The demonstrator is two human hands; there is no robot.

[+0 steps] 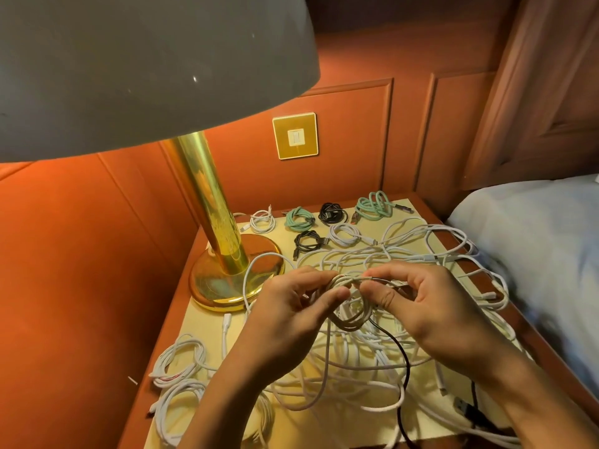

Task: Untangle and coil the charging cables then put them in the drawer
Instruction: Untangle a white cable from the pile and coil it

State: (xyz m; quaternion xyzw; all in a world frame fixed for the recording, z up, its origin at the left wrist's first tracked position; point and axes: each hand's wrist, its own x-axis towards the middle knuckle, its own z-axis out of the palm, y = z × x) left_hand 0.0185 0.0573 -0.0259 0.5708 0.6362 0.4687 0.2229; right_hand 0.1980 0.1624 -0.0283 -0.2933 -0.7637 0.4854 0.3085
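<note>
A small coil of white cable hangs between my hands above the nightstand. My left hand pinches the coil's top left with thumb and fingers. My right hand pinches the cable at the coil's top right. Under them lies a big tangle of white cables with a black cable running through it. Coiled cables lie at the back: white, mint green, black, mint green, black, white. No drawer is in view.
A brass lamp with a wide grey shade stands at the back left of the nightstand. Loose white coils lie at the front left. A bed with a pale sheet is on the right. A gold wall switch sits behind.
</note>
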